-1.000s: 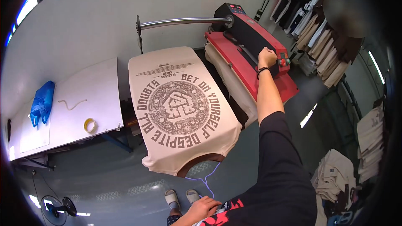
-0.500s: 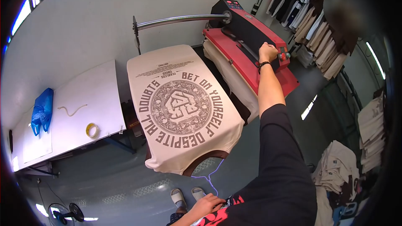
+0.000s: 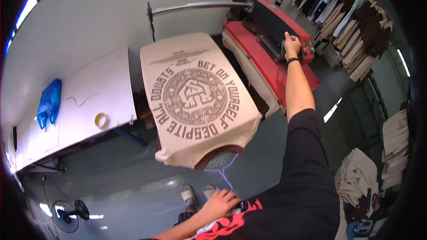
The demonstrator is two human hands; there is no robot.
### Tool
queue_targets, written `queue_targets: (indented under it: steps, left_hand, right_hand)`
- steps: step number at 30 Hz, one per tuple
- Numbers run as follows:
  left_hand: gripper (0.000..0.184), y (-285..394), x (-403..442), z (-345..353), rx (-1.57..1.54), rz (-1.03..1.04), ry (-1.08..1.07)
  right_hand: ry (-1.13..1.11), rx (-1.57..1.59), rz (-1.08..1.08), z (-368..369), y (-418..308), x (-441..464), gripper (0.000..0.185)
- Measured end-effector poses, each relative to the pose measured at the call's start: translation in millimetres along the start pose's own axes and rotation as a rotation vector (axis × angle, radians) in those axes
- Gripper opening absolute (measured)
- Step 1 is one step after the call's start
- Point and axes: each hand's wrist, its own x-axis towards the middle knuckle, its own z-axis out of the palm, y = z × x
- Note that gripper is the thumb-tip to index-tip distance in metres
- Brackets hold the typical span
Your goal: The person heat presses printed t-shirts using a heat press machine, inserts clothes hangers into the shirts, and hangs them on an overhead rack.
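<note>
My right hand (image 3: 292, 46) is closed around the handle at the front of a red and black heat press (image 3: 278, 18), beside its control buttons, with the thumb raised. My left hand (image 3: 221, 204) is low in front of my black shirt, palm down. Its fingers are slightly apart and nothing shows in them, though their undersides are hidden. Just above it hangs a forked purple cord (image 3: 223, 174), reaching up to the collar of a beige T-shirt (image 3: 247, 120). The T-shirt lies flat beside the press, with a round brown print and lettering facing up.
Left stands a white table (image 3: 106, 93) with a blue plastic bag (image 3: 50, 102), a tape roll (image 3: 101, 120) and a pale strip (image 3: 81, 101). A fan (image 3: 66, 215) is on the floor. Clothes hang on a rack (image 3: 351, 26); folded beige garments (image 3: 358, 178) are stacked at right.
The view has shifted, so the press and T-shirt appear higher in the frame. My right hand stays at the press handle, its thumb now raised. My left hand appears slightly higher.
</note>
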Motion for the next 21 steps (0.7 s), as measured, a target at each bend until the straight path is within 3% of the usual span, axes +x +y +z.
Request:
queue_targets:
  steps: [1,3,5,6,8,10,12,15,18,21]
  left_hand:
    - [0.04,5,5,-8,0.039,-0.005,-0.019]
    - [0.036,14,12,-20,0.061,-0.01,-0.05]
    - [0.037,16,12,-24,0.024,0.033,-0.023]
    - [0.037,18,12,-27,0.022,0.032,-0.02]
    - [0.039,22,9,-30,-0.009,0.071,-0.054]
    - [0.037,25,9,-33,-0.039,0.112,-0.052]
    - [0.034,28,14,-36,-0.092,0.194,-0.049]
    - [0.039,20,19,-35,-0.152,0.369,-0.021]
    - [0.039,22,23,-34,-0.097,0.401,-0.023]
    - [0.043,11,15,-45,-0.127,0.312,0.05]
  right_hand:
    - [-0.016,-0.01,0.013,-6,-3,-19,0.039]
    - [0.222,-0.51,-0.473,-30,-30,-80,0.054]
    - [-0.248,-0.184,-0.862,-75,-51,-172,0.054]
    - [-0.53,-0.112,-0.733,-103,-56,-233,0.044]
    - [-1.261,-0.257,-0.762,-168,-42,-323,0.031]
    - [-1.427,-0.132,-0.872,-201,-18,-390,0.037]
    - [-1.272,-0.35,-0.953,-234,-41,-427,0.037]
    - [-1.138,-0.265,-0.873,-231,-61,-449,0.034]
    - [-1.229,-0.211,-0.794,-237,-52,-468,0.036]
    - [-1.123,-0.188,-0.886,-238,-27,-472,0.029]
